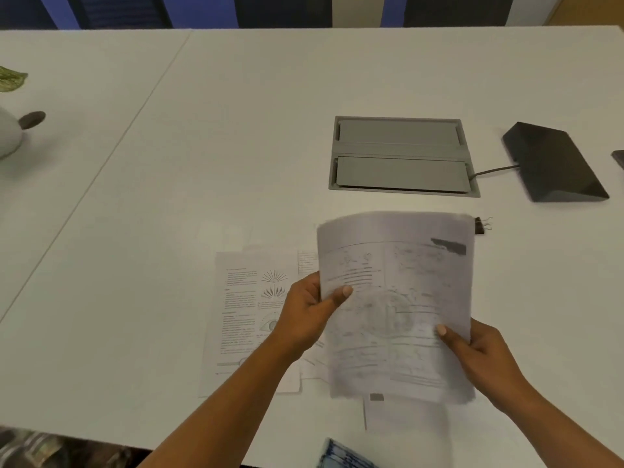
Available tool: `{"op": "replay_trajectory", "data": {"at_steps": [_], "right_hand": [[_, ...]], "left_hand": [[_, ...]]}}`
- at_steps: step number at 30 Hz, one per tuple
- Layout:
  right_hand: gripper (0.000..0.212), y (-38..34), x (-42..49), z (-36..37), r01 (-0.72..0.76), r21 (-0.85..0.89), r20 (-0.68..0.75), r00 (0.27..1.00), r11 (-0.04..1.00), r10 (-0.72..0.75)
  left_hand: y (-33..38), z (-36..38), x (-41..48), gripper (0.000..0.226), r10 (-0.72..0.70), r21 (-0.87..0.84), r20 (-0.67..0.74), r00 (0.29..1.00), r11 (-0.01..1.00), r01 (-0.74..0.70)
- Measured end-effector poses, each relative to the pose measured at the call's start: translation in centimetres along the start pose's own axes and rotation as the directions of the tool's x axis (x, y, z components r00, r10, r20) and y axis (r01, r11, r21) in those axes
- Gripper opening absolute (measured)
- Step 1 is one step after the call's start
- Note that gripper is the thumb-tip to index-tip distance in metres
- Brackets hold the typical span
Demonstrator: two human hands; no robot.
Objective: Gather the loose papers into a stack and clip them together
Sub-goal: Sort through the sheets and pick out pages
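Note:
A printed sheet of paper [398,298], blurred, is lifted off the white table [236,130] and held by both hands. My left hand [312,310] pinches its left edge with the thumb on top. My right hand [479,352] grips its lower right edge. Under and to the left lie more printed papers [243,319], overlapping loosely on the table. Another sheet [405,417] pokes out below the held one. A black binder clip [481,225] lies on the table just past the held sheet's top right corner.
A grey cable hatch [401,157] is set into the table behind the papers. A black wedge-shaped device [553,163] with a cable sits to the right. A white pot with a plant leaf [10,96] stands at the far left. Blue-patterned paper [344,456] lies at the near edge.

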State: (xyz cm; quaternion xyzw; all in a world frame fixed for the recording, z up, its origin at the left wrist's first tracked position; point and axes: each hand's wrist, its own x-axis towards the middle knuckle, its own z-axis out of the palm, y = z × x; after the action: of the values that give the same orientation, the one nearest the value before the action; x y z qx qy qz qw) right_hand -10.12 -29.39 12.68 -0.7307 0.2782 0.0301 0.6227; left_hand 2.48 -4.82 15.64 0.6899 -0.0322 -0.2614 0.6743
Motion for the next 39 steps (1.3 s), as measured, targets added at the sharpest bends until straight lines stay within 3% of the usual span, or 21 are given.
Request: {"op": "replay_trajectory", "data": {"at_steps": [2, 4, 7, 10, 11, 14, 19, 22, 30, 33, 39], "right_hand": [[0.019, 0.8, -0.2, -0.5, -0.033, 0.038, -0.034, 0.999, 0.999, 0.035], [0.036, 1.8, -0.4, -1.1, -0.076, 0.084, -0.075, 0.994, 0.994, 0.082], [0.046, 3.4, -0.7, -1.9, -0.129, 0.161, -0.133, 0.980, 0.978, 0.151], [0.048, 4.9, -1.0, -2.0, -0.185, 0.215, -0.176, 0.958, 0.959, 0.225], [0.047, 5.5, -0.9, -2.0, -0.210, 0.229, -0.178, 0.951, 0.950, 0.253], [0.043, 6.9, -0.8, -1.7, -0.284, 0.233, -0.196, 0.923, 0.930, 0.331], [0.055, 8.8, -0.6, -0.7, -0.358, 0.207, -0.205, 0.894, 0.911, 0.398], [0.054, 9.4, -0.5, -0.3, -0.384, 0.213, -0.227, 0.875, 0.898, 0.428], [0.051, 10.5, 0.0, -0.1, -0.442, 0.169, -0.258, 0.843, 0.881, 0.472], [0.050, 10.6, 0.0, -0.1, -0.441, 0.152, -0.272, 0.841, 0.884, 0.467], [0.047, 11.0, 0.2, -0.3, -0.422, 0.130, -0.273, 0.854, 0.897, 0.442]], "left_hand": [[-1.6, -1.9, 0.3, 0.043, -0.017, 0.200, -0.074, 0.997, 0.979, 0.032], [-4.1, -4.8, 0.3, 0.054, -0.038, 0.369, -0.340, 0.940, 0.914, 0.171], [-7.8, -10.2, -0.8, 0.074, -0.066, 0.454, -0.689, 0.722, 0.737, 0.501], [-10.2, -13.5, -2.0, 0.105, -0.241, 0.402, -0.788, 0.567, 0.495, 0.770], [-10.7, -13.8, -2.2, 0.108, -0.272, 0.408, -0.783, 0.560, 0.455, 0.791], [-11.7, -13.3, -2.4, 0.102, -0.231, 0.526, -0.739, 0.633, 0.391, 0.756], [-11.8, -11.3, -1.2, 0.101, -0.174, 0.616, -0.691, 0.702, 0.368, 0.697], [-11.6, -10.1, -0.5, 0.100, -0.182, 0.612, -0.690, 0.701, 0.371, 0.699], [-10.8, -9.1, 1.1, 0.102, -0.307, 0.492, -0.703, 0.642, 0.442, 0.750], [-10.3, -8.6, 1.5, 0.096, -0.305, 0.507, -0.683, 0.664, 0.457, 0.731], [-10.2, -8.1, 2.1, 0.072, -0.393, 0.358, -0.619, 0.680, 0.630, 0.689]]}}
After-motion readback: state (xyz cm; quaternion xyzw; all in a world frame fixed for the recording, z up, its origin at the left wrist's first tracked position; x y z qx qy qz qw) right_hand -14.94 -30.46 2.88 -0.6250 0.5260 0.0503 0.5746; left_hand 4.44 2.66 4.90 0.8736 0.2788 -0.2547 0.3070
